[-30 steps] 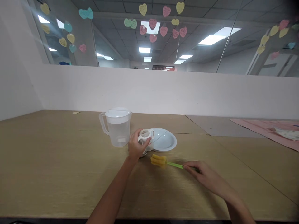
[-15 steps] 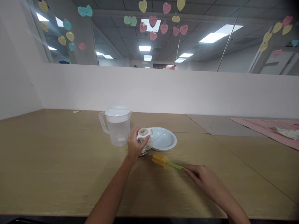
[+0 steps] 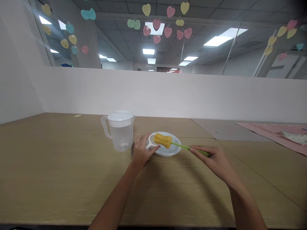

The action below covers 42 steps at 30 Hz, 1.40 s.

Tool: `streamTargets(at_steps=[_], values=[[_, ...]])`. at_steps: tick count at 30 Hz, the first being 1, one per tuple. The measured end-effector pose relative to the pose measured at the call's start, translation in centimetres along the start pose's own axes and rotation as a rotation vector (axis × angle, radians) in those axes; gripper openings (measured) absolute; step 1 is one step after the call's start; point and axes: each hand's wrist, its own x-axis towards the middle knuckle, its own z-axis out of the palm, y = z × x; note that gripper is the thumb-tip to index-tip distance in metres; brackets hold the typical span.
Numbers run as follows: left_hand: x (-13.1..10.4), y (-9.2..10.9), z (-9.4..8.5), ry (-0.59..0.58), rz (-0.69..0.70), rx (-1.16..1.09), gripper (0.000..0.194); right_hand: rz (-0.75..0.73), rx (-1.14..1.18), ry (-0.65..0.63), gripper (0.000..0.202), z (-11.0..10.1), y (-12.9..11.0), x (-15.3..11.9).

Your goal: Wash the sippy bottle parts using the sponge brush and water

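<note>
Yellow sponge brush is up & farther fwd vs. half a sec ago: head was low, near side of the white plate, now it's in front of the plate in view, right by the mouth of the white container. Can't tell if the tip is in the mouth or just at it. Container's tipped too; mouth was facing up, now it's turned toward the brush. R hand has come up w/ it, fingers pinched on the green handle. L hand is wrapped round the container, approx. same spot as before, hiding most of it. Round dark-rimmed item shows partly behind L hand; can't ID it. Clear lidded pitcher hasn't moved, stands on the table just left of L hand. Plate's also unmoved, to the right of the container.
</note>
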Motion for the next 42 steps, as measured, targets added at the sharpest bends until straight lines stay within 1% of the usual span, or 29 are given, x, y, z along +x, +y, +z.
streamTargets(at_steps=[4,8,10,14,18,20,22,24,27,30,33,35,38,40,42], values=[[-0.1,0.0,-0.1,-0.004,0.142,0.021,0.050,-0.014,-0.043,-0.097,0.035,-0.1,-0.6,0.5],[-0.1,0.1,-0.3,-0.001,0.223,0.038,0.045,-0.021,-0.078,-0.149,0.035,-0.4,-0.7,0.6],[-0.1,0.3,-0.5,-0.003,0.276,0.045,0.043,-0.029,-0.088,-0.170,0.036,-0.2,-0.8,0.7],[0.1,1.5,-0.8,-0.056,0.411,0.040,0.040,-0.058,-0.112,-0.206,0.035,1.2,-0.9,0.8],[0.1,2.5,-1.1,-0.075,0.471,0.050,0.041,-0.074,-0.133,-0.231,0.037,3.1,-1.4,0.8],[0.0,2.3,-1.1,-0.087,0.479,0.073,0.039,-0.082,-0.103,-0.246,0.038,3.6,-1.5,0.7],[-0.1,1.8,-1.0,-0.088,0.462,0.098,0.034,-0.077,-0.073,-0.254,0.039,3.6,-1.4,0.6],[-0.2,1.1,-0.9,-0.073,0.443,0.106,0.031,-0.069,-0.052,-0.261,0.039,3.2,-1.2,0.4],[-0.2,0.4,-0.8,-0.054,0.446,0.090,0.031,-0.050,-0.033,-0.268,0.040,2.1,-0.7,0.2],[-0.1,0.2,-0.9,-0.045,0.443,0.071,0.032,-0.013,-0.029,-0.226,0.042,1.1,-0.2,-0.2],[-0.1,0.2,-1.1,-0.020,0.442,0.067,0.034,0.023,-0.021,-0.179,0.041,0.6,0.2,-0.6],[-0.2,0.2,-1.2,-0.006,0.463,0.057,0.034,0.033,-0.009,-0.187,0.040,0.5,0.5,-0.7],[-0.3,0.4,-1.1,0.014,0.489,0.035,0.034,0.017,0.015,-0.204,0.040,1.2,1.0,-0.9],[-0.4,0.7,-1.0,0.043,0.472,0.033,0.034,0.000,0.027,-0.167,0.041,2.4,1.2,-1.0],[-0.4,1.1,-1.0,0.047,0.458,0.028,0.034,-0.016,0.025,-0.108,0.040,3.9,1.1,-1.2]])
